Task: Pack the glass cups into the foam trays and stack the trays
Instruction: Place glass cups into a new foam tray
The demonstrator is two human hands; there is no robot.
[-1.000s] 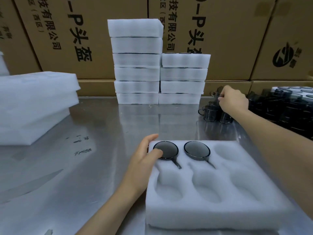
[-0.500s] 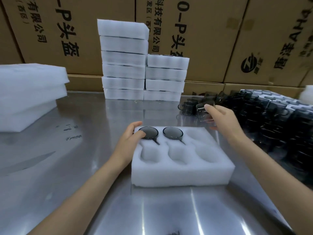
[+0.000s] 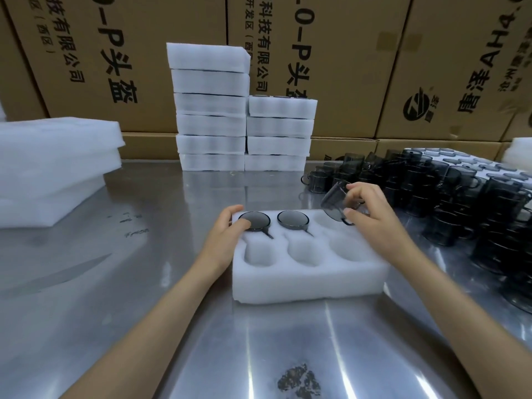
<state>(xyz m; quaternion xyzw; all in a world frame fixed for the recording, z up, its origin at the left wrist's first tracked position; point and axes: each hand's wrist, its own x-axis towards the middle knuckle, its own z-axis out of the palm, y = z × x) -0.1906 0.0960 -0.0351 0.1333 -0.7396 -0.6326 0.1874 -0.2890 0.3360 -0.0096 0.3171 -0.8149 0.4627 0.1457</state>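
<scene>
- Near the middle of the bench [image 3: 144, 283], toward its right side, lies the foam tray [image 3: 311, 280] with six pockets; the two back pockets on the left and in the middle already hold a dark glass cup each [image 3: 254, 220] [image 3: 292, 219], both sunk to the rim.
- Above the back right pocket [image 3: 324, 218] the right hand [image 3: 371, 217] pinches another glass cup [image 3: 336, 207] between thumb and curled fingers; the cup is tilted, with its handle on the side of the palm.
- To do this step well, I think the cup should first be turned upright, and its handle lined up with the narrow slot of the pocket, as with the two seated cups; then it can be pressed straight down until the rim is level with the foam.
- The left hand [image 3: 227, 236] rests on the back left corner of the tray, fingers lightly bent, the thumb on the rim of the first cup; it holds nothing. It is good to keep it there, because the light foam may slide on the smooth metal.
- Along the right edge of the bench stands the supply of cups [image 3: 449, 194]; they are dark and crowded, so I cannot count them, and some are cut off by the picture edge.
- At the back edge stand two stacks of trays [image 3: 210, 110] [image 3: 279, 133]; whether they are full is not visible, except dark rims on top of the lower stack.
- At the left edge lie loose foam sheets [image 3: 54, 168], partly out of view.
</scene>
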